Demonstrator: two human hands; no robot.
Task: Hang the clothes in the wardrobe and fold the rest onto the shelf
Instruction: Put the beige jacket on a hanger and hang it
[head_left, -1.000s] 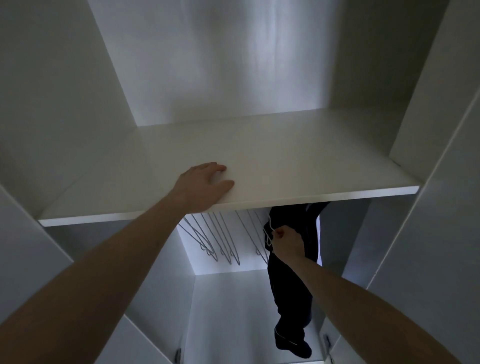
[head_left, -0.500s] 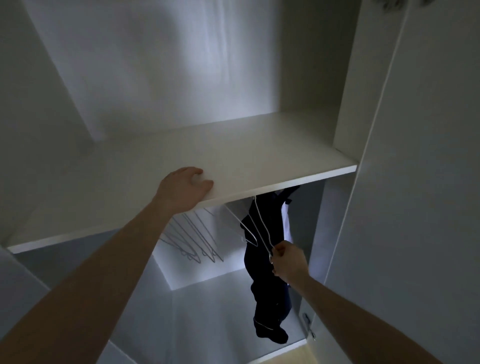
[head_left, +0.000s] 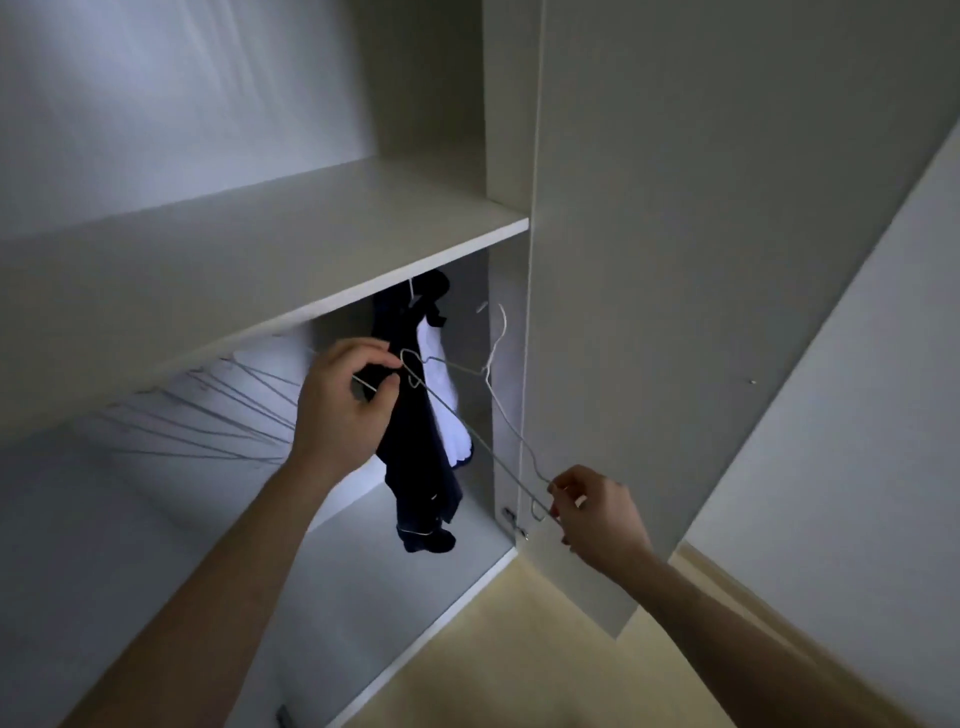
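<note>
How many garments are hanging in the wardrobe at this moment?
2: a dark garment hangs under the shelf at the right end, and a white garment hangs just beside it. Others may be hidden.

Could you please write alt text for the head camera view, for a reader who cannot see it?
Two bare hands hold an empty wire hanger at an open white wardrobe: the left hand pinches one end, the right hand the other. Behind it a dark garment hangs under the shelf, with more empty hangers to the left.
</note>
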